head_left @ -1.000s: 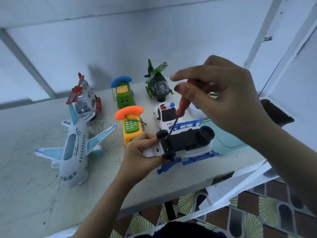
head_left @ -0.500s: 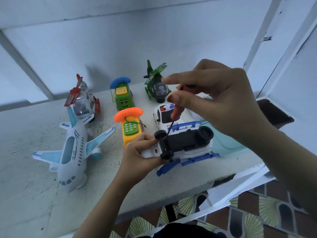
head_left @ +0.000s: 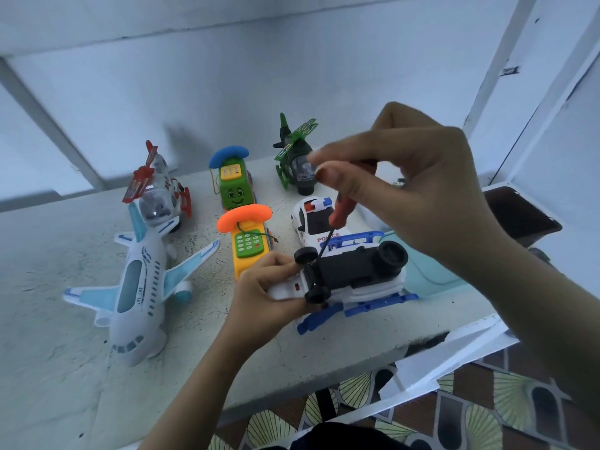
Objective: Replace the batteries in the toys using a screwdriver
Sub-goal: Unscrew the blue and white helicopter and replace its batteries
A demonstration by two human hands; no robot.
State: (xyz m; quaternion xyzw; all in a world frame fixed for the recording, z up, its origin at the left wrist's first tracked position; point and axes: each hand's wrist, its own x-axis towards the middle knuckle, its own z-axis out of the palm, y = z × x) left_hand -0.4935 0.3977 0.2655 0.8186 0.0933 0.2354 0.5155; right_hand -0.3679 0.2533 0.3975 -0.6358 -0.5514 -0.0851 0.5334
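Your left hand (head_left: pixel 269 287) grips the upturned toy (head_left: pixel 354 272), your right hand (head_left: pixel 418 190) pinches the screwdriver (head_left: pixel 341 213) above it, so press straight down as you twist.

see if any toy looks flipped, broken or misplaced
Only the white toy vehicle is upside down, wheels up, gripped by the left hand while the right hand holds the screwdriver to its underside. That looks deliberate; nothing looks broken.
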